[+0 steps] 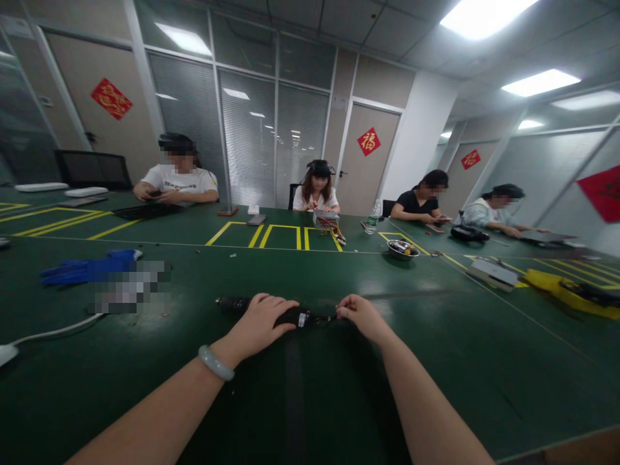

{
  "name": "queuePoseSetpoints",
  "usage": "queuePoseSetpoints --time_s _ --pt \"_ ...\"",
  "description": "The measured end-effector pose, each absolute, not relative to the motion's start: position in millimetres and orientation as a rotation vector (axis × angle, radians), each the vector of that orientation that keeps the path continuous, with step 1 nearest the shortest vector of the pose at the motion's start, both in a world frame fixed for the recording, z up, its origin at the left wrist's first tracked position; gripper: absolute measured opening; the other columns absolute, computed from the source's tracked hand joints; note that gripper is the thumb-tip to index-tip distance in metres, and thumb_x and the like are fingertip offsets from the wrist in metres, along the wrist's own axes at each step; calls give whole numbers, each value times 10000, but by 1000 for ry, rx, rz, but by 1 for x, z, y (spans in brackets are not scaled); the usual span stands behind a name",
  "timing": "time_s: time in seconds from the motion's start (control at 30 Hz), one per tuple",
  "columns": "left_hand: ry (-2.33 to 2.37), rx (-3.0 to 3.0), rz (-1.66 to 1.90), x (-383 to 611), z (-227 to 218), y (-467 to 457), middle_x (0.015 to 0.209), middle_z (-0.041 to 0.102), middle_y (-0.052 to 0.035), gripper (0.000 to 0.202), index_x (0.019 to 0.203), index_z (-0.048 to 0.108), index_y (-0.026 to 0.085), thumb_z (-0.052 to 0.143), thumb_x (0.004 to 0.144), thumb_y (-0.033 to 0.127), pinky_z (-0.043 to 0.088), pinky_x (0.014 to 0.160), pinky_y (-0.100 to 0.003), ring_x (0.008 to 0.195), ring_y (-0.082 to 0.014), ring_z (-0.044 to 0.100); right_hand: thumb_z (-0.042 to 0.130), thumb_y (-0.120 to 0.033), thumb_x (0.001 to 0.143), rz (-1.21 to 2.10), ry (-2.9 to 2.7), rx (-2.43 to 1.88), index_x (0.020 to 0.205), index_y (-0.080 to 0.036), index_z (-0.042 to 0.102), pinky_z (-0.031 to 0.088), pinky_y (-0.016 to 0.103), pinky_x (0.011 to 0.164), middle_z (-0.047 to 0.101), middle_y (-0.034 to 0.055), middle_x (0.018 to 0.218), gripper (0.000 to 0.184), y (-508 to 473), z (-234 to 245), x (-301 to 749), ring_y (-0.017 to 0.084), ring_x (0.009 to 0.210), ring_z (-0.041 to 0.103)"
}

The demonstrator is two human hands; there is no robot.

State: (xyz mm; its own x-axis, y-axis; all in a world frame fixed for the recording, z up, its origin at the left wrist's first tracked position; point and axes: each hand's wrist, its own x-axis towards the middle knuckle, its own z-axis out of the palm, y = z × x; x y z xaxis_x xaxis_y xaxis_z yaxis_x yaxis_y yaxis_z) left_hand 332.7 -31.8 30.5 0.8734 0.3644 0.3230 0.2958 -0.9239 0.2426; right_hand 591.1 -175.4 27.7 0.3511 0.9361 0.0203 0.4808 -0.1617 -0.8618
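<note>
A long black device with a small label lies across the green table just in front of me. My left hand rests over its middle, fingers curled down on it, a pale green bangle on the wrist. At the device's right end my right hand pinches something small and dark; I cannot make out what it is.
Blue gloves and a white cable lie to the left. A metal bowl stands further back, a yellow object at far right. Several other people sit along the far side with their own parts. Yellow tape lines mark the tabletop.
</note>
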Motion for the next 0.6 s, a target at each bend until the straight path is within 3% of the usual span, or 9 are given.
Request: queuePoseSetpoints --time_s 0.2,0.33,0.47,0.6 --pt "560 2858 585 333 26 -35 1297 565 -39 443 1322 492 313 488 922 502 233 1060 -454 1188 -247 489 483 -563 857 779 -1242 -1873 881 -205 679 378 266 660 661 7 806 409 -181 30 593 146 714 535" --pt "566 2867 592 335 23 -34 1298 564 -34 458 1343 469 314 496 922 492 226 1067 -462 1187 -243 489 420 -644 863 892 -1156 -1809 1000 -217 702 351 257 609 629 11 790 530 -182 27 598 130 659 481" --pt "561 2881 578 335 22 -32 1313 554 -32 471 1357 452 319 491 922 495 206 1082 -477 1206 -242 479 574 -606 795 924 -1159 -1788 1095 -257 680 359 255 639 657 9 883 472 -184 28 599 139 734 524" --pt "556 2891 602 334 26 -36 1333 540 -48 545 1375 438 301 520 891 538 180 1101 -485 1228 -254 463 674 -527 736 929 -1170 -1842 958 -229 716 394 276 702 693 20 911 374 -185 26 600 171 824 581"
